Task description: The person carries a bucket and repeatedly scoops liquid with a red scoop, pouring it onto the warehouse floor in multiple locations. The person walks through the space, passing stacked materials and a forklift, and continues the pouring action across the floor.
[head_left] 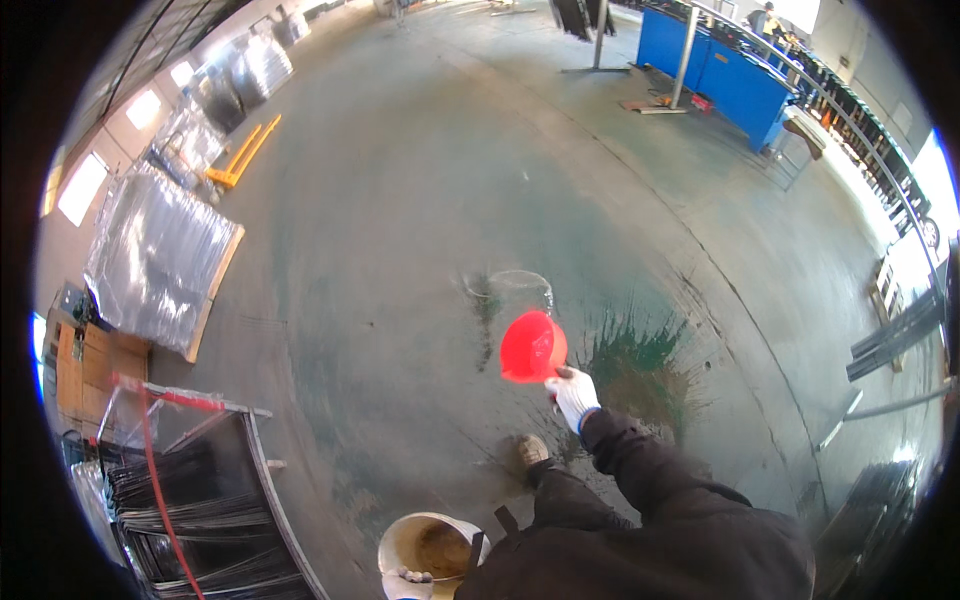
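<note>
My right hand, in a white glove, is closed round the handle of the red plastic dipper, which I hold out over the floor, tilted, with a thin arc of water leaving its rim. My left hand, also gloved, has its fingers curled over the rim of the pale bucket low beside me. To scatter evenly, I'd judge it best to swing the dipper low and flat, turn the wrist smoothly, and aim for dry floor rather than the dark wet patch at right, with the bucket held level and my shoe out of the splash. Counting: one dipper, one bucket, two gloved hands, one shoe showing, one yellow pallet jack
</note>
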The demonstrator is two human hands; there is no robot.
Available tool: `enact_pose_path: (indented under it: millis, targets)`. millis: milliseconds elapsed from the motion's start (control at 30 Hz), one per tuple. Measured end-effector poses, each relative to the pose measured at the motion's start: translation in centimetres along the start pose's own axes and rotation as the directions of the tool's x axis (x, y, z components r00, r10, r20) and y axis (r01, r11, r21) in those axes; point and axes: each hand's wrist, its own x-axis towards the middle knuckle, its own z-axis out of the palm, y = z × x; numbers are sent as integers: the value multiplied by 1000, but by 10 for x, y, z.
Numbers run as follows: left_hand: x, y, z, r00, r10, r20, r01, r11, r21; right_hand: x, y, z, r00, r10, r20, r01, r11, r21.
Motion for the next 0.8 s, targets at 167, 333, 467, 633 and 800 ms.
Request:
enact_pose_path:
  millis: [167, 333, 467, 633, 800]
  targets:
    - [6, 110, 51, 994, 105, -42, -107, 992, -59, -39, -34, 74, 918, 238, 318, -144, 945, -292]
    - [50, 165, 87, 984, 177, 5, -177, 981, 84, -46, -30, 198, 743, 234, 627, 185, 829, -528]
    - [88, 233, 120, 983, 149, 103, -138, 984, -109, -45, -8, 281, 577, 231, 783, 619, 502, -604]
    - [111, 344, 181, 924, 77, 375, 64, 935, -348, -35, 2, 387, 513, 343, 787, 830, 36, -556]
    - [132, 432, 225, 896, 41, 442, 57, 977, -206, 18, 20, 482, 539, 75, 839, 823, -261, -505]
